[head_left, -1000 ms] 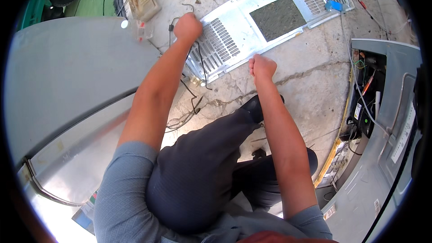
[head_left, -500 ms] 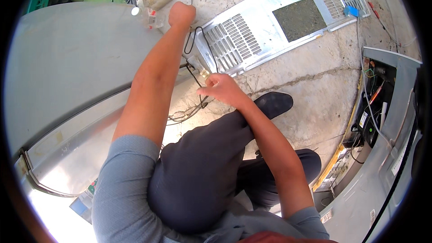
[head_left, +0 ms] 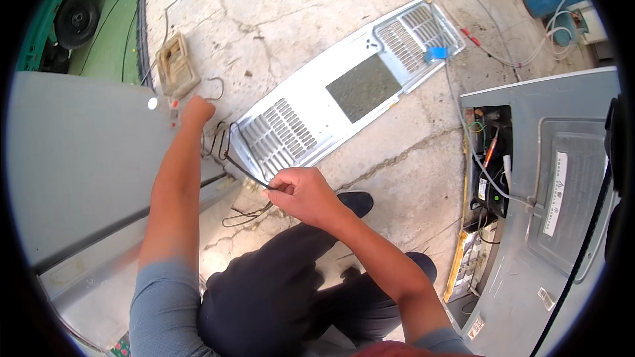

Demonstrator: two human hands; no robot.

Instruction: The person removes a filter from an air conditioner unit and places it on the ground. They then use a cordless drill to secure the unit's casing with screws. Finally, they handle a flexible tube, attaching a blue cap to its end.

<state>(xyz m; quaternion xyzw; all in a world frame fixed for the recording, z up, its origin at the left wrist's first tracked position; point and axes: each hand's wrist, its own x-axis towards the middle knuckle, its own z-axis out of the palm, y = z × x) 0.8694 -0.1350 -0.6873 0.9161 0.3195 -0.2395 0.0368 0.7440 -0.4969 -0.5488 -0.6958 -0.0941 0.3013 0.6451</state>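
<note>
The right hand (head_left: 303,193) pinches a black cable (head_left: 246,170) between thumb and fingertips, the grip narrow and the other fingers curled in. The left hand (head_left: 197,112) is reached out farther, its fingers folded into a fist with the back upward; whether anything sits inside it, I cannot tell. From the right fingertips the cable runs up and to the left, fairly straight, to a tangle of dark loops between the two hands, just beside the near end of the panel (head_left: 317,109); which loops belong to the same length is unclear. It looks light and bendy, with enough spring to keep its curves, and probably smooth but not fragile; the straight stretch just past the right fingertips seems the best place to grip, as the loops could snag on the panel's edge. More thin wire (head_left: 246,215) lies on the floor below the right hand. The slotted metal panel lies flat beyond that hand, a blue piece (head_left: 436,53) at its far end. Near the left fist are a beige tray (head_left: 188,81) and a grey cabinet (head_left: 86,158). Well off to the right, another cabinet (head_left: 562,125) shows an open bay (head_left: 491,158) of parts.
</note>
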